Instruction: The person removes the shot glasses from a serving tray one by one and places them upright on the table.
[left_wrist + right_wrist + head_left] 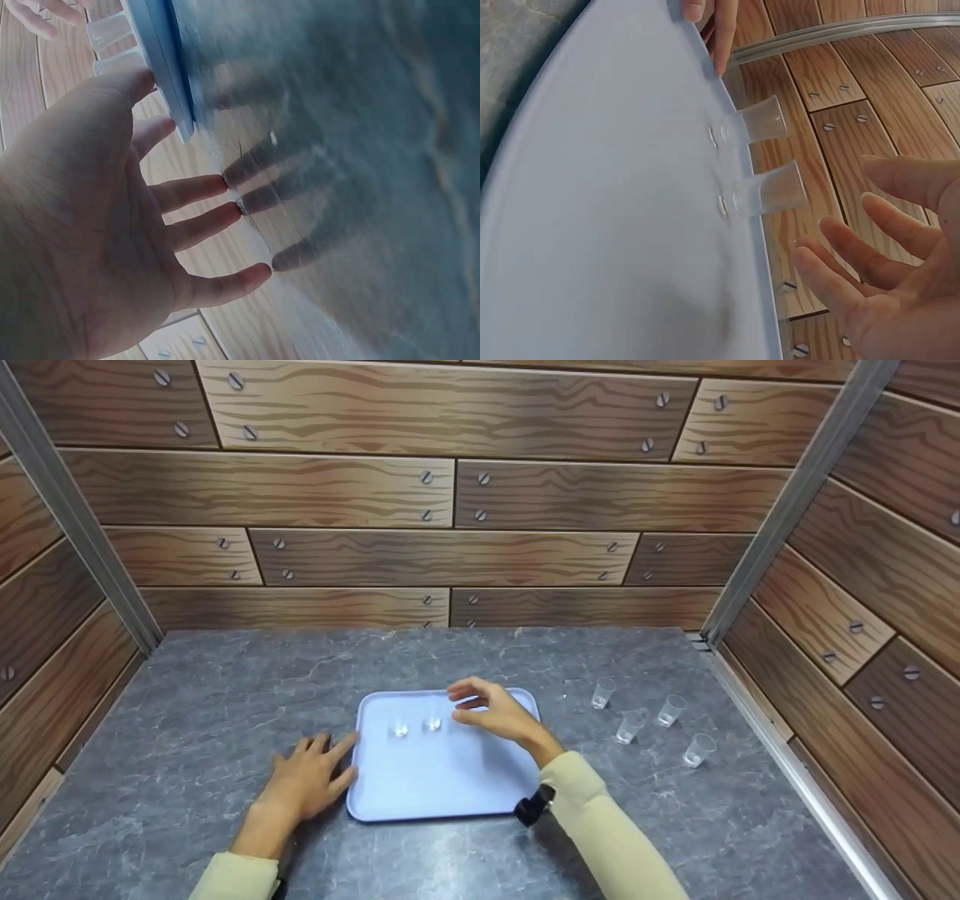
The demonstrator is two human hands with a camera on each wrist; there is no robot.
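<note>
A light blue tray [435, 780] lies on the grey table, with two small clear cups [400, 727] [769, 191] standing upright side by side near its far left part. My left hand [304, 780] rests at the tray's left edge, thumb and index finger touching the rim and the other fingers spread with their tips on the table. Above the far right part of the tray hovers my right hand [495, 712], its fingers spread and slightly bent, holding nothing. In the right wrist view a gap shows between that hand and the nearer cup.
Several more clear cups [628, 727] stand on the table [225, 697] to the right of the tray. Wood-patterned walls [450, 495] enclose the table at the back and sides, and a metal rail [810, 787] runs along its right edge.
</note>
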